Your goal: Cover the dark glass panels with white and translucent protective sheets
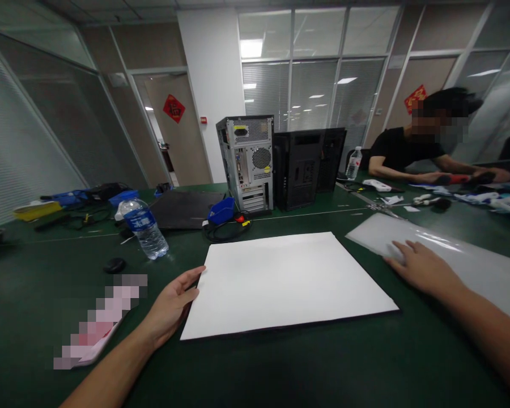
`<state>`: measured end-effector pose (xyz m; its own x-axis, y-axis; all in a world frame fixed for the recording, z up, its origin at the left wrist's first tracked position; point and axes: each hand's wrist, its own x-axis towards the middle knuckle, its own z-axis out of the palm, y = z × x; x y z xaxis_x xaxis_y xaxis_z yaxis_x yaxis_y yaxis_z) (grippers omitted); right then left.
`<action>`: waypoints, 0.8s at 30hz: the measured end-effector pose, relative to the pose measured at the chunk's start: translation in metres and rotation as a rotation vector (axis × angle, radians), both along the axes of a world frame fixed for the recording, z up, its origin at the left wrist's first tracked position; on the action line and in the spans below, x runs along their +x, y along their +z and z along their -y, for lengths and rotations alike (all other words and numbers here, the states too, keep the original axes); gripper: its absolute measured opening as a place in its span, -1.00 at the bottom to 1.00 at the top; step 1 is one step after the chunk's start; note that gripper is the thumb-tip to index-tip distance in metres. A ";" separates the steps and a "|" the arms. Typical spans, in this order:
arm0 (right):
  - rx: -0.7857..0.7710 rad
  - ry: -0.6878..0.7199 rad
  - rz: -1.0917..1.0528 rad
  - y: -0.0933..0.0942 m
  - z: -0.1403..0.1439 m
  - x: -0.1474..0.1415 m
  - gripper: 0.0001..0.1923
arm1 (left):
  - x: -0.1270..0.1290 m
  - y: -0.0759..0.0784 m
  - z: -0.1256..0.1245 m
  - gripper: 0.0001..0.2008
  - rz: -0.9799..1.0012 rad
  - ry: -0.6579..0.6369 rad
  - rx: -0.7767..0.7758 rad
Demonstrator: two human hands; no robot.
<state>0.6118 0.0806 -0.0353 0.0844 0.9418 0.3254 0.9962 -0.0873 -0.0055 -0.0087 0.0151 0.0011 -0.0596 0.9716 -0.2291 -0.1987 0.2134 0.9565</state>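
Note:
A large white sheet point(280, 286), like paper or thin board, lies in front of me with a dark line of shadow along its front and right edges. My left hand point(174, 303) grips its left edge, thumb and fingertips at the border. To the right, a glossy translucent plastic sheet point(463, 243) rests on the table. The fingers of my right hand point(425, 266) are spread and laid on its near edge. I cannot tell whether the plastic is one layer or a sleeve.
On the green table point(301, 368) stand a water bottle point(147, 229), a computer mouse point(114, 264), a blurred pink item point(104, 326) and a blue bin point(221, 211). Computer cases point(249, 164) stand behind. A co-worker point(408, 150) handles a red-and-black tool at the right.

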 end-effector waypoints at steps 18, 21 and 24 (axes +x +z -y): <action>0.055 -0.080 0.027 0.027 0.023 -0.047 -0.27 | -0.002 0.004 0.004 -0.34 -0.030 -0.014 -0.003; 0.146 0.024 0.073 0.035 0.029 -0.076 -0.29 | -0.003 0.002 0.004 -0.30 -0.015 -0.030 0.003; 0.181 0.266 0.054 0.035 0.038 -0.113 -0.33 | -0.006 -0.003 0.003 -0.29 0.011 -0.036 0.024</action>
<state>0.4987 0.0430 -0.0005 -0.1786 0.8551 0.4868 0.9832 0.1734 0.0562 -0.0148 0.0124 -0.0015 -0.0216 0.9782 -0.2067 -0.2021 0.1982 0.9591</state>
